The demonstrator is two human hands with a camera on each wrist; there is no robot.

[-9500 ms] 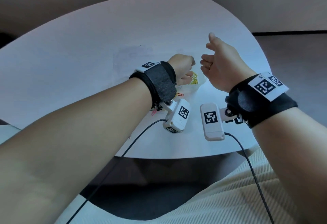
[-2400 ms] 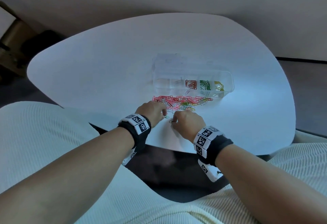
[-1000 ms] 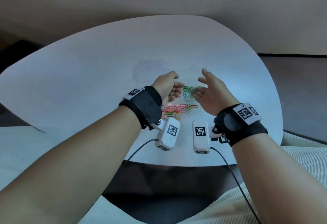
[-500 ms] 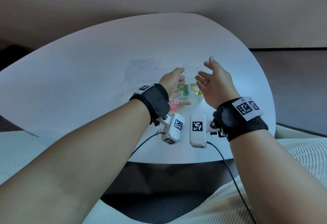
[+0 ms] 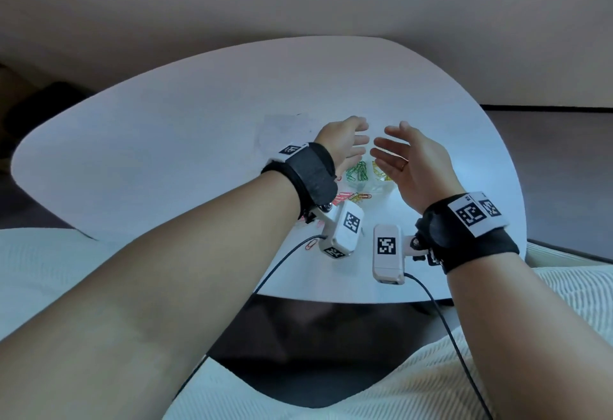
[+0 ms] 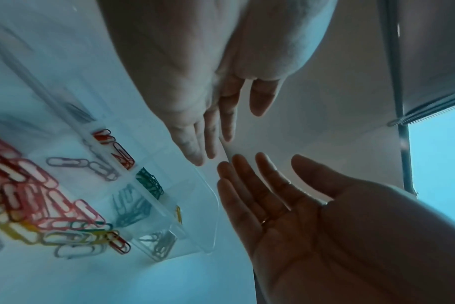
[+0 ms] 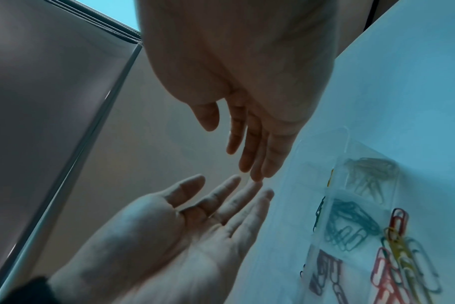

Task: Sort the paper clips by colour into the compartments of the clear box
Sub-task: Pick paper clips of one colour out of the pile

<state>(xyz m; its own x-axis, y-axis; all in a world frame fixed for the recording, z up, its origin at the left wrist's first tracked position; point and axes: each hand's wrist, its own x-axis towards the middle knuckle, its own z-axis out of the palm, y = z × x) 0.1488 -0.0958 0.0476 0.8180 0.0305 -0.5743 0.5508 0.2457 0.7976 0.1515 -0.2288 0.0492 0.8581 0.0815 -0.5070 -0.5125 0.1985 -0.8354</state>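
Note:
My left hand point(image 5: 356, 141) and right hand point(image 5: 389, 141) hang above the clear box point(image 5: 384, 189), palms facing each other. Their fingers are straight and hold nothing. In the left wrist view the left hand point(image 6: 229, 133) and right hand point(image 6: 262, 166) nearly meet at the fingertips over the box point(image 6: 208, 216). Its compartments hold red clips point(image 6: 117, 148), green clips point(image 5: 358, 170) and yellow clips point(image 5: 379, 172). A loose pile of mixed clips point(image 5: 351, 197) lies on the table in front of the box; in the right wrist view this pile point(image 7: 398, 267) is beside the green clips point(image 7: 351, 224).
The white rounded table point(image 5: 166, 154) carries the box near its front right. A single pink clip point(image 5: 310, 244) lies near the front edge by my left wrist camera. My lap in cream ribbed fabric point(image 5: 414, 386) sits below the table edge. A wall runs behind.
Over the last second my left hand has uncurled and both hands have spread flat, palms facing, above the box. The loose pile has not moved.

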